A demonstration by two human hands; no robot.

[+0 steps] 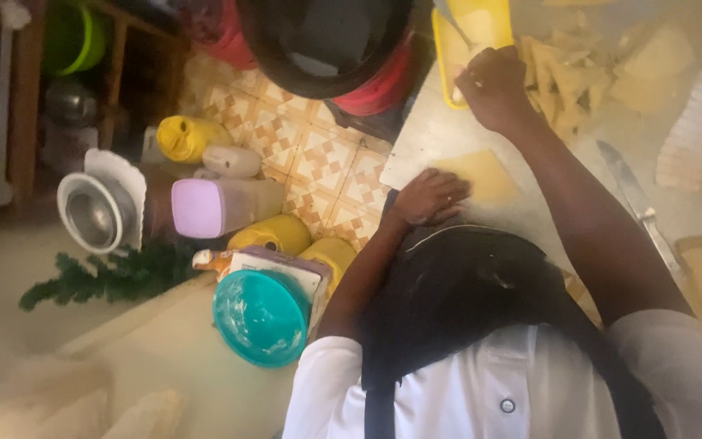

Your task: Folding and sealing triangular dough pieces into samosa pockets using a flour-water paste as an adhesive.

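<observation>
A pale tabletop [440,134] fills the upper right, and the person leans over it in a white shirt and dark apron. At its far side lies a heap of cut dough strips [578,77], pushed clear of the working patch. Beside the heap sits a yellow tray [448,45], close enough to load without stretching. A long knife [639,207] lies flat to the right, blade away from the hands. Near the front edge is a flat dough sheet [489,175], right under the body where pressing down is easy.

The left hand [431,197] rests fingers-down on the sheet's near edge, pinning it, its grip loose and flat. The right hand [493,85] is up by the tray with a clenched grip, probably around a strip, though blur hides what it holds.

On the tiled floor stand yellow jugs [184,136] and a teal bowl [260,317].
</observation>
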